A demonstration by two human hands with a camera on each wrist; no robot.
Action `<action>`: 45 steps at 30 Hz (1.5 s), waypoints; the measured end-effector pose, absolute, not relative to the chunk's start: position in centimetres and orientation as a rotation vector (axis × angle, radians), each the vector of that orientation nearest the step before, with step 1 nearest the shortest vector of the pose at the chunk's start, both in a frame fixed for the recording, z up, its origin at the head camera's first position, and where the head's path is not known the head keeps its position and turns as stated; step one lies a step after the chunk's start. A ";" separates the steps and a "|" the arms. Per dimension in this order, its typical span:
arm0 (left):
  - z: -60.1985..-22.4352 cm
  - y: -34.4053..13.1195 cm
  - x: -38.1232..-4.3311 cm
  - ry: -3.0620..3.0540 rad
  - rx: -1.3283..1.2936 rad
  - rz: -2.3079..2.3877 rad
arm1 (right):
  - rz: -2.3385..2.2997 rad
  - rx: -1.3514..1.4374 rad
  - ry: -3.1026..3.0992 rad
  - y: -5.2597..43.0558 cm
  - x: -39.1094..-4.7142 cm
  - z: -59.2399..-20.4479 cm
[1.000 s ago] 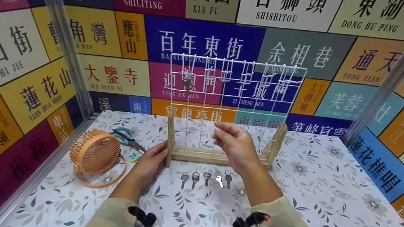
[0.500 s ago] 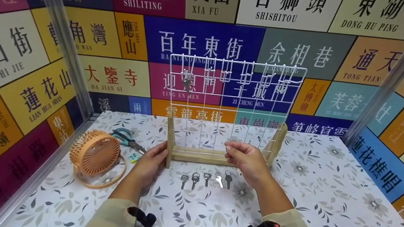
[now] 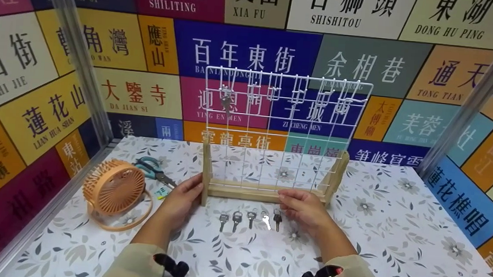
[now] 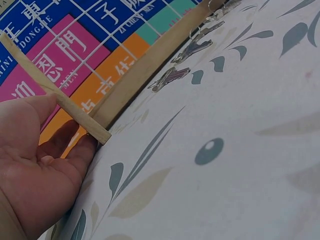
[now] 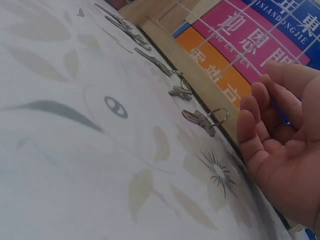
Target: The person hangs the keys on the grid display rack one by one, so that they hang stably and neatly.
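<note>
A white wire grid rack on a wooden base [image 3: 242, 194] stands mid-table in the head view. My left hand [image 3: 182, 199] holds its left wooden upright [image 4: 60, 97], the thumb on one side and fingers on the other. Several keys with rings lie in a row before the base. My right hand [image 3: 309, 209] is beside the rightmost key [image 3: 277, 220], with fingers bent loosely and nothing visible in them. The right wrist view shows a gap between that hand and the nearest key [image 5: 197, 120]. From the grid's upper left hook hang keys [image 3: 226, 99].
An orange fan [image 3: 115, 190] sits left of my left forearm. Behind it lie teal-handled pliers [image 3: 164, 179] and a small green-and-yellow card [image 3: 161, 192]. Several hooks line the grid's top. Sign-printed walls enclose the table's back and sides.
My right hand has come down from in front of the grid to beside the rightmost key. My left hand has stayed on the rack's upright. The row of keys looks unchanged.
</note>
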State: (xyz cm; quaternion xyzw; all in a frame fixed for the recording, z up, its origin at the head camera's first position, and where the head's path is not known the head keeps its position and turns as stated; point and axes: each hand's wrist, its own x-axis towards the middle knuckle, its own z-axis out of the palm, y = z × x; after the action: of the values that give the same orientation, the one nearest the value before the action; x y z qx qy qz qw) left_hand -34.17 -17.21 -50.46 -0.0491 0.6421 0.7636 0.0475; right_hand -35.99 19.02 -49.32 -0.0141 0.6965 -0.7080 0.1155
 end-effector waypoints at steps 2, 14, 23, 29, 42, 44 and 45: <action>-50.5 -17.2 -34.2 1.941 -0.148 2.344 | -2.058 -0.061 2.055 19.3 -36.1 -49.8; -50.3 -17.2 -34.1 1.964 -0.186 2.303 | -1.786 -0.139 2.274 20.0 -35.9 -50.5; -50.3 -17.2 -34.0 1.986 -0.214 2.275 | -1.554 -0.211 2.521 19.4 -35.7 -50.2; -50.4 -17.2 -34.2 1.983 -0.190 2.297 | -1.514 -0.187 2.570 19.3 -35.8 -50.1; -50.5 -17.2 -34.5 1.983 -0.202 2.279 | -1.841 -0.236 2.466 18.1 -34.8 -45.9; -50.4 -17.2 -34.5 1.979 -0.211 2.275 | -1.882 -0.262 2.442 17.7 -34.5 -45.0; -50.4 -17.2 -34.4 1.981 -0.218 2.270 | -1.900 -0.273 2.431 17.6 -34.3 -44.5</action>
State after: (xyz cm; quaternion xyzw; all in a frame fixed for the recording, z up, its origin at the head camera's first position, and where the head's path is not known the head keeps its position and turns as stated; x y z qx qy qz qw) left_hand -34.45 -17.22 -50.40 -0.0721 0.6546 0.7501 0.0604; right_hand -34.25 17.59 -44.52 -0.0880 0.7846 -0.6133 0.0221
